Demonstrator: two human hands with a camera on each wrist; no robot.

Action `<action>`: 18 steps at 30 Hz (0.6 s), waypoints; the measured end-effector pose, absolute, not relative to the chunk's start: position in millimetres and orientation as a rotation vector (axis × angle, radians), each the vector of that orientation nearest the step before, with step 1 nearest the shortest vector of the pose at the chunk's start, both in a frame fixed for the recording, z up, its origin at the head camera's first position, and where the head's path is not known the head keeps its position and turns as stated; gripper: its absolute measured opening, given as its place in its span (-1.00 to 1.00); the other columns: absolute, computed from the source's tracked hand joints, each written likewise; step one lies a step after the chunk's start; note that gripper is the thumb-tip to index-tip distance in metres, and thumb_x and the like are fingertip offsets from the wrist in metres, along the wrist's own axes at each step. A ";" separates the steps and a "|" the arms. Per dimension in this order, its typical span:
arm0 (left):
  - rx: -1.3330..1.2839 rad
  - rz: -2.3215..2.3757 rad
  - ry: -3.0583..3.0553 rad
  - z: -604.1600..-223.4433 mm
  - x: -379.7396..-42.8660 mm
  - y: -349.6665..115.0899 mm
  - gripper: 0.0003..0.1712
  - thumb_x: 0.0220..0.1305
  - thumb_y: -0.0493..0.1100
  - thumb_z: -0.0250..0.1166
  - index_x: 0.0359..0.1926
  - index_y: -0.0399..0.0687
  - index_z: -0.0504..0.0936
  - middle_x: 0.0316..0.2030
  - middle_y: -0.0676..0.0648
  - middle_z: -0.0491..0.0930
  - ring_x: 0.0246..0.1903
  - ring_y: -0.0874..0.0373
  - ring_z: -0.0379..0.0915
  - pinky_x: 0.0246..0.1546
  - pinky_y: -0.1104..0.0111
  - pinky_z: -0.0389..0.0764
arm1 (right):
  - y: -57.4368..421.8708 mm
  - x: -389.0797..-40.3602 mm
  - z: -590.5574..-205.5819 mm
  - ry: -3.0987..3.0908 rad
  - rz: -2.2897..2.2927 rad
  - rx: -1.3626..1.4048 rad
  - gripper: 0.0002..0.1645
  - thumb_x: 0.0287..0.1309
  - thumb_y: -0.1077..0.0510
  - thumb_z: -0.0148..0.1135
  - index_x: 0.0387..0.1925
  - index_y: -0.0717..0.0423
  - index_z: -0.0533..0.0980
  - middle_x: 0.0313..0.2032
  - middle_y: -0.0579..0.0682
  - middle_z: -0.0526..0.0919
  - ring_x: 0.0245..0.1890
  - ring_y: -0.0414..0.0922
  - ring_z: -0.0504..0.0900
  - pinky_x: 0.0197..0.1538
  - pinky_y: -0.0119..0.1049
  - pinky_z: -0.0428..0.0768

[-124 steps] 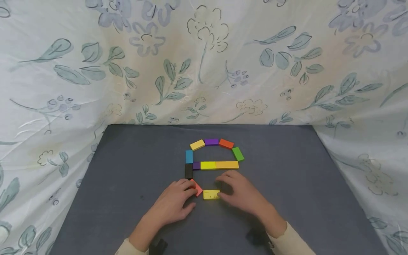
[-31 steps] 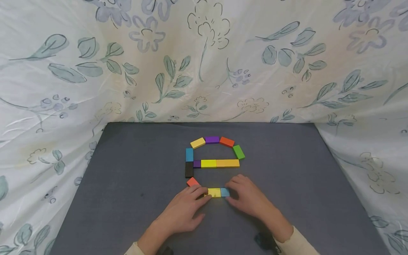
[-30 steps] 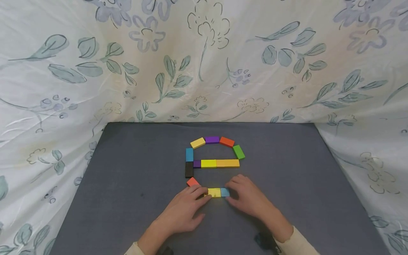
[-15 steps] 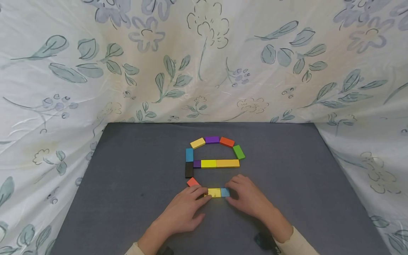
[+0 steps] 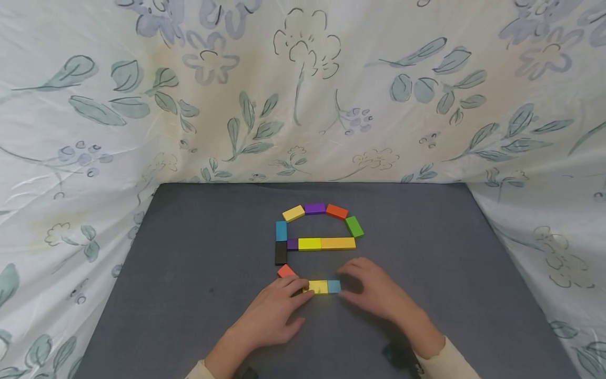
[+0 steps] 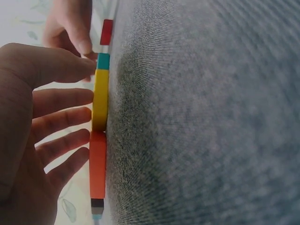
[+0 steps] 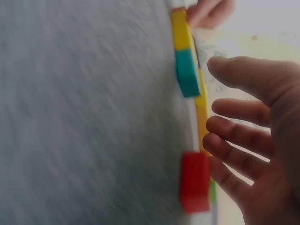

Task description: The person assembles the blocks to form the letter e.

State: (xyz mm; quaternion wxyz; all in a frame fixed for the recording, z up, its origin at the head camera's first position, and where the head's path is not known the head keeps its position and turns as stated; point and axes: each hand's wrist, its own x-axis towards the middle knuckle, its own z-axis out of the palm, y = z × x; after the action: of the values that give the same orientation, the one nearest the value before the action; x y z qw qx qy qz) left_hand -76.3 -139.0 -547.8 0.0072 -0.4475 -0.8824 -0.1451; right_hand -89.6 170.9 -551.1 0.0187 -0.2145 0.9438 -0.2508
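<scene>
My left hand (image 5: 272, 310) rests its fingertips on the yellow block (image 5: 318, 287) and by the coral block (image 5: 286, 271), fingers extended. A short blue block (image 5: 334, 286) lies end to end with the yellow one. Just right of it hovers my right hand (image 5: 379, 289), thumb and fingers apart with a gap between them. In the right wrist view a red block (image 7: 195, 183) stands by the little finger; the hand hides it in the head view. The black block (image 5: 281, 252) sits above the coral one.
Farther up, a blue block (image 5: 281, 231), a pale yellow block (image 5: 293, 213), a purple block (image 5: 314, 209), an orange-red block (image 5: 337, 211) and a green block (image 5: 354, 227) form an arch. A straight row with an orange block (image 5: 338, 243) crosses below. Floral cloth (image 5: 303, 105) hangs behind the dark tabletop (image 5: 189, 252).
Since the oldest frame, the short blue block has come to the yellow block's right end and my left hand has shifted right from the coral block. Lately my right hand draws slightly right, off the blue block.
</scene>
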 end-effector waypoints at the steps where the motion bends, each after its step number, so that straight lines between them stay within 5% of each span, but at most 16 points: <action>1: -1.398 -0.451 -2.757 -548.8 -76.1 -139.0 -0.46 0.39 0.03 0.47 0.33 0.04 0.72 0.28 0.02 0.55 0.29 0.10 0.44 0.30 0.15 0.56 | 174.0 -89.7 -549.2 2.937 -0.788 -0.661 -0.44 0.11 -0.04 0.73 0.15 -0.18 0.73 0.08 -0.27 0.65 0.11 -0.22 0.60 0.19 -0.08 0.68; 18: -1.383 -0.448 -2.773 -552.3 -70.8 -137.6 -0.45 0.41 0.03 0.46 0.36 0.05 0.71 0.30 0.02 0.54 0.31 0.09 0.43 0.31 0.14 0.56 | 223.3 -87.3 -527.1 2.989 -0.755 -0.587 -0.41 0.16 -0.04 0.69 0.20 -0.02 0.72 0.15 -0.07 0.65 0.18 0.01 0.61 0.23 0.18 0.63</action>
State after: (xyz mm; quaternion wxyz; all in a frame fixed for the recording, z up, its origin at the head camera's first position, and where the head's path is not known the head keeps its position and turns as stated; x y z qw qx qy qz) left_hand -70.8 -137.6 -552.3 0.0053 -0.4416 -0.8857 -0.1429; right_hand -87.3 223.3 -527.1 0.0018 -0.1872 0.9524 -0.2406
